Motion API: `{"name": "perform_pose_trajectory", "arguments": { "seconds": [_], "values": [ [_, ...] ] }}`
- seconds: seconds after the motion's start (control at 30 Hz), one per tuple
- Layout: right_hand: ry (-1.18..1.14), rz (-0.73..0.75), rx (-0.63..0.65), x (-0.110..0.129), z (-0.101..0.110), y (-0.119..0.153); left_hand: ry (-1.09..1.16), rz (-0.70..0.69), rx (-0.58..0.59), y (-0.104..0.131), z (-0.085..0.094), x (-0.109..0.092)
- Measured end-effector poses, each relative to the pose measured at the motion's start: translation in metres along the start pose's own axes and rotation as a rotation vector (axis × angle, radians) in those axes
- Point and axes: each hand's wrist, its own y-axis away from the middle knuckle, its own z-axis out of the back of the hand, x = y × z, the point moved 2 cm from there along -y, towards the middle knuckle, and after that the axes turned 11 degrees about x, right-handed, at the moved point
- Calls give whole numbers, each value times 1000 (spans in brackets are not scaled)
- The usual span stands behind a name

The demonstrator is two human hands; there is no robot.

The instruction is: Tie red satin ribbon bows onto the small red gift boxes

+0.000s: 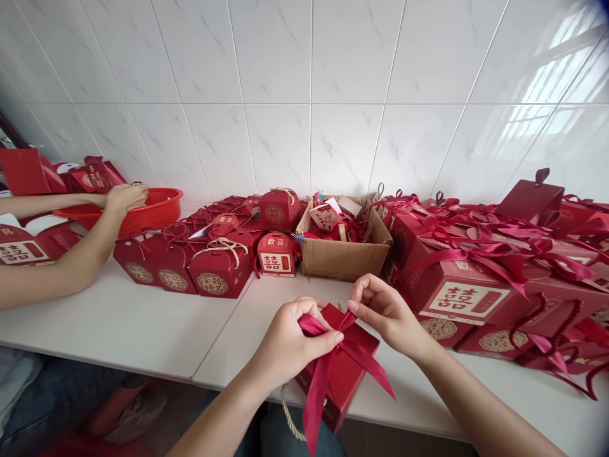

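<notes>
A red gift box lies at the table's front edge, partly past it, with a dark pink ribbon crossing its top in a bow. My left hand is closed on the bow's left loop, its thumb pressed at the knot. Thumb and fingers of my right hand pinch the ribbon's upper right loop. Two ribbon tails hang down, one toward me and one to the right. From the box's left side droops a twisted cream cord handle.
Finished-looking red boxes stand in rows at left; ribboned boxes are stacked at right. A cardboard carton holds tags and cords by the tiled wall. Another person's hands reach over a red basin at far left.
</notes>
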Motion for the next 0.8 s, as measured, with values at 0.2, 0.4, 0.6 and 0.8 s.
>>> {"name": "perform_pose_trajectory", "arguments": {
  "seconds": [0.2,0.4,0.6,0.8],
  "values": [
    [56,2,-33,-4,3,-2,-39,13,28,1,-1,1],
    [71,1,-140,-6,4,1,-68,-6,36,2,-3,-1],
    [130,-33,-161,-6,0,2,-39,-18,62,1,-2,0],
    [193,-55,-143,-1,-5,11,156,-96,65,3,5,3]
  ]
}}
